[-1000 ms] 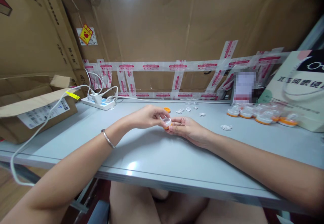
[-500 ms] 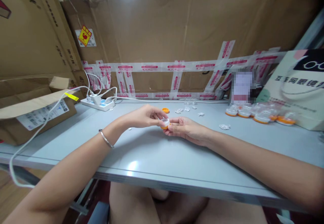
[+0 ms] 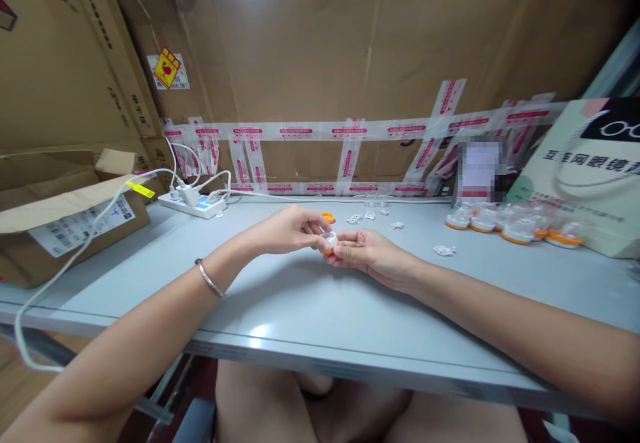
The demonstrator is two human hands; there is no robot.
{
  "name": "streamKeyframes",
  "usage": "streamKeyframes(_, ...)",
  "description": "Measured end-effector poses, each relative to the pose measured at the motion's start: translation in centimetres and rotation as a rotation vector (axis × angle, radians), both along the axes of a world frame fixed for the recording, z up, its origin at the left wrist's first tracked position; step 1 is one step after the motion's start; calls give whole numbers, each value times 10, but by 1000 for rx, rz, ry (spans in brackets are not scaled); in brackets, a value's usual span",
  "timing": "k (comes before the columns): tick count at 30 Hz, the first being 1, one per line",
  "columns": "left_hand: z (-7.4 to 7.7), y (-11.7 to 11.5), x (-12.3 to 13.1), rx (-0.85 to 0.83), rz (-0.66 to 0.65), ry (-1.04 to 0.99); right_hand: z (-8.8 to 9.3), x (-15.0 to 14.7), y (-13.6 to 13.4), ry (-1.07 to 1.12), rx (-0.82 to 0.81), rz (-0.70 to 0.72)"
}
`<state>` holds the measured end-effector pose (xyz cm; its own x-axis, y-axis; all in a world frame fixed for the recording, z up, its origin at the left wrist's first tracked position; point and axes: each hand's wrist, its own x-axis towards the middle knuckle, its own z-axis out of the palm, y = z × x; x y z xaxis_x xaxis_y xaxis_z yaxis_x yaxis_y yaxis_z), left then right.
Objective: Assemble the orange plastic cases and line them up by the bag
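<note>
Between my two hands, just above the table, is a small round cup (image 3: 329, 239) with a clear or whitish upper part and an orange base. My left hand (image 3: 297, 231) pinches its left side with thumb and fingers. From the other side, my right hand (image 3: 373, 256) grips the orange base between thumb and fingers. Parts of the cup are hidden behind the fingertips. An orange ring-like piece (image 3: 328, 217) lies on the table just behind my left fingers. Several small white plastic pieces (image 3: 354, 219) are scattered beyond my right hand, with another white piece (image 3: 444, 251) further right.
A row of clear-topped, orange-based pieces (image 3: 517, 229) stands at the right, before a white paper bag (image 3: 590, 169). A power strip (image 3: 195, 207) with white cables sits back left, beside an open cardboard box (image 3: 70, 209). A large taped cardboard sheet (image 3: 310, 63) closes off the table's back.
The cup's rim has tilted slightly and sits a little further right between my fingers. Both hands keep their hold in nearly the same place.
</note>
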<state>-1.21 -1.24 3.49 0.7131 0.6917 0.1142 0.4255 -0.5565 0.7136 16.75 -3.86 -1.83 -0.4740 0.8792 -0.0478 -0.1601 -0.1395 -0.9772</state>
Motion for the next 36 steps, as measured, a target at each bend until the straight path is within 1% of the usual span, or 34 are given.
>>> streamKeyframes(5,0,2,0,-85,1,-166,9,2,-2,81,-9,67)
streamKeyframes(9,1,2,1,-43,14,-275,14,4,-2,146,23,127)
streamKeyframes(12,2,1,1,9,24,-299,14,6,-1,171,18,140)
streamKeyframes(17,4,-2,-1,23,2,-267,15,6,-2,151,30,138)
streamKeyframes(20,7,-4,-3,102,2,-188,16,4,-3,117,57,109)
streamKeyframes(22,9,-5,-4,122,5,-163,16,2,-3,102,68,69)
streamKeyframes(29,19,-6,-11,-37,34,-300,14,0,-4,66,141,-39)
streamKeyframes(32,21,-6,-14,-92,-19,-323,15,0,-7,11,224,-81)
streamKeyframes(36,24,-5,-18,-107,-105,-311,18,0,-12,-93,347,-119)
